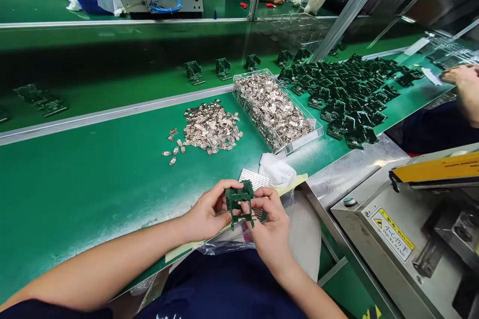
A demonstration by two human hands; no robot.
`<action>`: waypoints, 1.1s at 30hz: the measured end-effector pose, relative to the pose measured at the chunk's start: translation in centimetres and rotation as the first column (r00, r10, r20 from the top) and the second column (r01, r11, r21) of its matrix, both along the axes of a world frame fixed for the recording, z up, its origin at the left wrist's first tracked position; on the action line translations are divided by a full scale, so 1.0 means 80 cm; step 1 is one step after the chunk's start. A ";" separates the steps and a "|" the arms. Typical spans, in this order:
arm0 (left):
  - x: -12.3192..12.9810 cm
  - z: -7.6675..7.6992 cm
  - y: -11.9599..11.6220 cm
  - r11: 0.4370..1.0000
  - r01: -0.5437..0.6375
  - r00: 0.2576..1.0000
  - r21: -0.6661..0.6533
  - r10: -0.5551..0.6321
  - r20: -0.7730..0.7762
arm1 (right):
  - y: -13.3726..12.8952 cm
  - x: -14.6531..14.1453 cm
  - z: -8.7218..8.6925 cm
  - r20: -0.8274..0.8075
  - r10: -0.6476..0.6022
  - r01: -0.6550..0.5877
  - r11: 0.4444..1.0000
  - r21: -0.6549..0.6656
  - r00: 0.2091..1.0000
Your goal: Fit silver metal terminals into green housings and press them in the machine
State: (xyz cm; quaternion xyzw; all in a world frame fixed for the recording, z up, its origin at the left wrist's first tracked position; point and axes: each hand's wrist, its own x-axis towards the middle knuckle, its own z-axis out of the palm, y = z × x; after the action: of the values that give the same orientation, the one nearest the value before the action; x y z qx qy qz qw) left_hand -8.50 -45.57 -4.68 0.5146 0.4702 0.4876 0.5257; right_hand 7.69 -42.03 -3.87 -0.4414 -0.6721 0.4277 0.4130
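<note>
Both my hands hold one dark green plastic frame (239, 198) over the near edge of the green table. My left hand (209, 212) grips its left side between thumb and fingers. On the other side, my right hand (272, 219) is closed around it, with fingertips inside the frame's opening. Whether a small part sits between those fingertips cannot be made out. Just behind the frame lie a white gridded piece (254, 179) and a crumpled white cloth (277, 170). Farther off is a loose pile of small metal pieces (213, 127).
A clear tray (318, 133) full of metal pieces stands beyond, with a heap of green frames (348, 89) to its right. Several frames (223, 68) sit on the green belt (112, 67). A machine (374, 229) borders my right; a co-worker's hand (464, 79) is farther right.
</note>
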 end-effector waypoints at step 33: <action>0.041 0.013 -0.015 0.988 -0.146 0.988 0.057 0.149 -0.049 | -0.017 0.006 0.014 -0.405 -0.104 -0.019 0.957 -0.289 0.908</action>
State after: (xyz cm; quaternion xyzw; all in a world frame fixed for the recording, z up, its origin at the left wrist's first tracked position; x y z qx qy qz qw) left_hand -5.21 -46.78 -3.67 0.5050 0.5077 0.5235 0.4617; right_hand 8.19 -43.43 -2.78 -0.4100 -0.4897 0.5953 0.4875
